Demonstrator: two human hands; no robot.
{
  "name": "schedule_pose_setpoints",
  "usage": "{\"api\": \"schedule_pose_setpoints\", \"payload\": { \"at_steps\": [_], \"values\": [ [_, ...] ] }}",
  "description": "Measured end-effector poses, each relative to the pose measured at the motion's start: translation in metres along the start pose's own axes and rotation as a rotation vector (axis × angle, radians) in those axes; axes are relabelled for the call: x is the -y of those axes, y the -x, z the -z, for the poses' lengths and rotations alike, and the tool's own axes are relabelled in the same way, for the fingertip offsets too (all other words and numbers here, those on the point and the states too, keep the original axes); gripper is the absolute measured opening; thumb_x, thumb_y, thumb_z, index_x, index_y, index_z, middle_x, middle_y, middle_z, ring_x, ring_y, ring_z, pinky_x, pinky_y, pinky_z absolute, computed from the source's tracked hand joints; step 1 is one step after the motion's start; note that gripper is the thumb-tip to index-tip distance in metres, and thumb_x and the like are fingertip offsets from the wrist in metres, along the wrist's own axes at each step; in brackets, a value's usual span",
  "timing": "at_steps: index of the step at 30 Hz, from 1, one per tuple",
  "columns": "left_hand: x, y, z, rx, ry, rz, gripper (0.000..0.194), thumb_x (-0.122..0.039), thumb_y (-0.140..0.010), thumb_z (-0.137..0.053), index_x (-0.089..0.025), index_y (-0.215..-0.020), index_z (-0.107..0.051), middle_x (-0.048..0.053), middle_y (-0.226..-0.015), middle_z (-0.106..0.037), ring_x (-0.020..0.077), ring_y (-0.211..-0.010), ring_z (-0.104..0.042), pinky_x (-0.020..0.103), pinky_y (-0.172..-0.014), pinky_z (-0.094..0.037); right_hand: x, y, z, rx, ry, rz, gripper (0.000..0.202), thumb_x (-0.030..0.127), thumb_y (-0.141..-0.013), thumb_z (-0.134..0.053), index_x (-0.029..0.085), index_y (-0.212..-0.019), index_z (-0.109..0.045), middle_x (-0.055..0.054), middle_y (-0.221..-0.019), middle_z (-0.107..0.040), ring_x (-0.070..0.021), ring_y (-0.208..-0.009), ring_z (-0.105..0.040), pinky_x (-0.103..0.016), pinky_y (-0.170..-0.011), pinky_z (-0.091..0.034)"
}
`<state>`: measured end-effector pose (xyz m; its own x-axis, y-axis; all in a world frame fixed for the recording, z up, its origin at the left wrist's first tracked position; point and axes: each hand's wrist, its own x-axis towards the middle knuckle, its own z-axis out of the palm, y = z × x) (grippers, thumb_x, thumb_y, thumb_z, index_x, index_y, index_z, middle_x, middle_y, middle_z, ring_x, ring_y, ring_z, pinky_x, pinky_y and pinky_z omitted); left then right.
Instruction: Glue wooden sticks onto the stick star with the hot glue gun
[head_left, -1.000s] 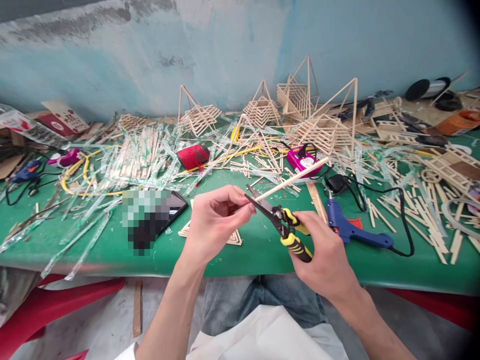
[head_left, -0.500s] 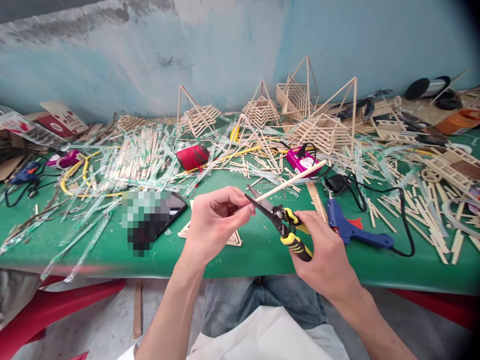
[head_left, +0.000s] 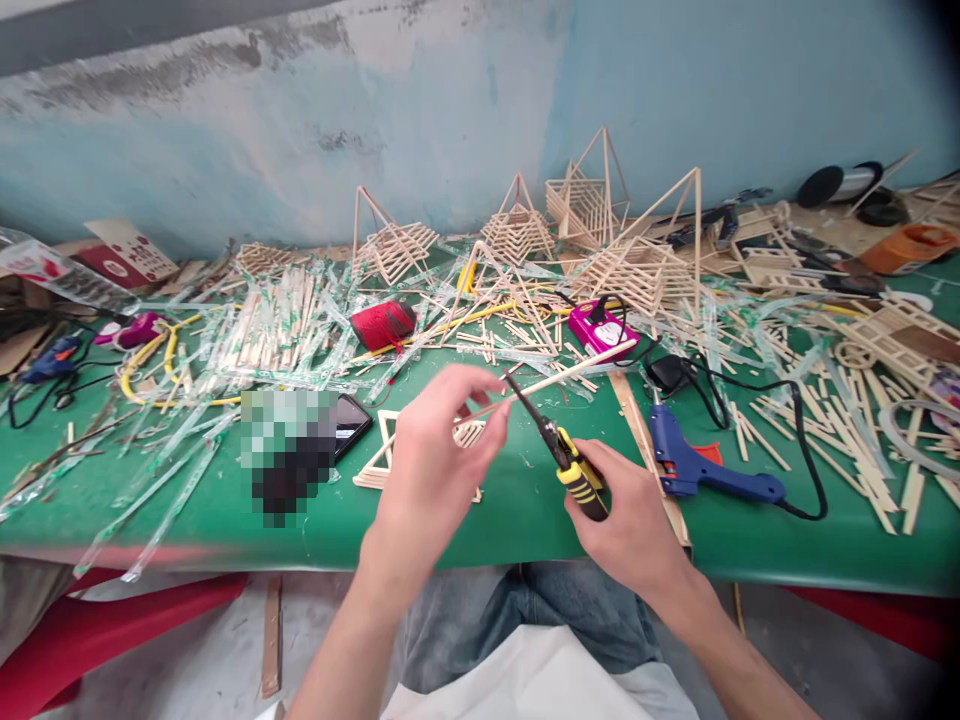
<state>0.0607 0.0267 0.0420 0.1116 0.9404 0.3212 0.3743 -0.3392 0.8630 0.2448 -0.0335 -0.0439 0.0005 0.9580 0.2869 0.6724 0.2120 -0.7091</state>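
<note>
My left hand holds a thin wooden stick between thumb and fingers. The stick points up to the right, and its near end is partly hidden by the hand. In my right hand is a pair of snips with yellow and black handles. Their dark blades look closed, and the tips cross the stick close to my left fingertips. Behind the left hand, a flat triangular stick frame lies on the green table, partly covered by the hand.
A blue glue gun with a black cord lies at right, beside a wooden strip. A phone is at left. Further back are a red thread spool, a magenta device, loose sticks, plastic strips and several stick frameworks.
The snips' blades and handles have come together. My left hand has opened slightly at the fingers, uncovering more of the triangular frame, and the stick sits at a lower angle.
</note>
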Motion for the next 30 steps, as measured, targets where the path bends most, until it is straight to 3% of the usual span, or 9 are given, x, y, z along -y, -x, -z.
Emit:
{"api": "schedule_pose_setpoints", "payload": {
  "at_steps": [3, 4, 6, 9, 11, 13, 17, 25, 30],
  "values": [
    [-0.011, 0.028, -0.021, -0.407, -0.196, -0.251, 0.033, -0.001, -0.078, -0.07, -0.026, -0.098, -0.06, 0.002, -0.095, -0.06, 0.0186, -0.092, -0.057, 0.033, -0.087, -0.048, -0.001, -0.003, -0.002, 0.009, -0.061, -0.092, 0.029, 0.013, -0.076, -0.057, 0.017, -0.104, -0.064, -0.006, -0.09, -0.072, -0.0208, -0.076, -0.069, -0.031, -0.067, -0.057],
    [-0.01, 0.037, -0.031, -0.441, -0.14, -0.275, 0.036, 0.001, -0.077, -0.071, -0.026, -0.096, -0.056, 0.0, -0.089, -0.056, 0.0163, -0.086, -0.055, 0.03, -0.083, -0.047, -0.001, -0.004, -0.003, 0.017, -0.08, -0.118, 0.029, 0.013, -0.076, -0.058, 0.017, -0.104, -0.064, -0.005, -0.088, -0.071, -0.0201, -0.074, -0.068, -0.03, -0.066, -0.056],
    [-0.002, 0.047, -0.053, -0.325, 0.003, -0.045, 0.035, -0.008, -0.077, -0.075, -0.024, -0.097, -0.051, 0.0, -0.09, -0.054, 0.0156, -0.084, -0.056, 0.029, -0.078, -0.048, -0.001, -0.005, -0.002, 0.024, -0.115, -0.14, 0.025, 0.016, -0.079, -0.057, 0.018, -0.103, -0.064, -0.005, -0.085, -0.07, -0.0195, -0.072, -0.067, -0.03, -0.064, -0.055],
    [0.017, 0.041, -0.082, -0.092, 0.333, 0.386, 0.056, -0.025, -0.07, -0.085, -0.021, -0.114, -0.051, 0.009, -0.116, -0.061, 0.0221, -0.109, -0.061, 0.037, -0.096, -0.05, -0.001, -0.005, -0.001, 0.01, -0.149, -0.113, 0.024, 0.015, -0.08, -0.055, 0.018, -0.102, -0.065, -0.005, -0.087, -0.072, -0.0211, -0.078, -0.07, -0.03, -0.067, -0.055],
    [0.026, 0.029, -0.096, 0.223, 0.614, 0.519, 0.067, -0.022, -0.062, -0.088, -0.02, -0.118, -0.051, 0.011, -0.112, -0.068, 0.0233, -0.103, -0.066, 0.038, -0.093, -0.053, -0.003, -0.006, 0.0, 0.018, -0.178, -0.112, 0.031, 0.011, -0.074, -0.054, 0.018, -0.101, -0.066, -0.005, -0.09, -0.073, -0.0219, -0.081, -0.07, -0.03, -0.068, -0.055],
    [0.028, 0.02, -0.105, 0.333, 0.722, 0.522, 0.056, -0.014, -0.059, -0.084, -0.018, -0.106, -0.054, 0.009, -0.1, -0.072, 0.0241, -0.1, -0.069, 0.037, -0.091, -0.055, -0.005, -0.006, 0.001, 0.029, -0.22, -0.135, 0.035, 0.01, -0.069, -0.053, 0.018, -0.101, -0.067, -0.006, -0.091, -0.075, -0.0228, -0.083, -0.071, -0.03, -0.069, -0.056],
    [0.021, 0.019, -0.114, 0.244, 0.645, 0.425, 0.03, -0.006, -0.062, -0.069, -0.021, -0.081, -0.051, 0.006, -0.086, -0.074, 0.0266, -0.117, -0.068, 0.037, -0.1, -0.051, -0.008, -0.006, 0.006, 0.032, -0.246, -0.191, 0.036, 0.012, -0.068, -0.052, 0.017, -0.099, -0.069, -0.005, -0.087, -0.075, -0.0219, -0.077, -0.071, -0.028, -0.066, -0.054],
    [0.017, 0.025, -0.11, 0.248, 0.481, 0.414, 0.028, -0.008, -0.069, -0.065, -0.023, -0.083, -0.045, 0.007, -0.101, -0.078, 0.0244, -0.138, -0.055, 0.04, -0.117, -0.04, 0.007, -0.005, 0.006, 0.059, -0.295, -0.321, 0.046, 0.015, -0.068, -0.055, 0.019, -0.112, -0.066, -0.004, -0.093, -0.076, -0.0208, -0.078, -0.071, -0.026, -0.065, -0.053],
    [0.011, 0.017, -0.111, 0.314, 0.183, 0.471, 0.015, -0.02, -0.085, -0.064, -0.021, -0.097, -0.054, 0.007, -0.112, -0.075, 0.0241, -0.121, -0.066, 0.04, -0.106, -0.05, 0.003, -0.012, -0.001, 0.054, -0.213, -0.323, 0.046, 0.026, -0.075, -0.059, 0.018, -0.12, -0.062, -0.008, -0.097, -0.076, -0.0243, -0.081, -0.071, -0.03, -0.068, -0.052]
  ]
}}
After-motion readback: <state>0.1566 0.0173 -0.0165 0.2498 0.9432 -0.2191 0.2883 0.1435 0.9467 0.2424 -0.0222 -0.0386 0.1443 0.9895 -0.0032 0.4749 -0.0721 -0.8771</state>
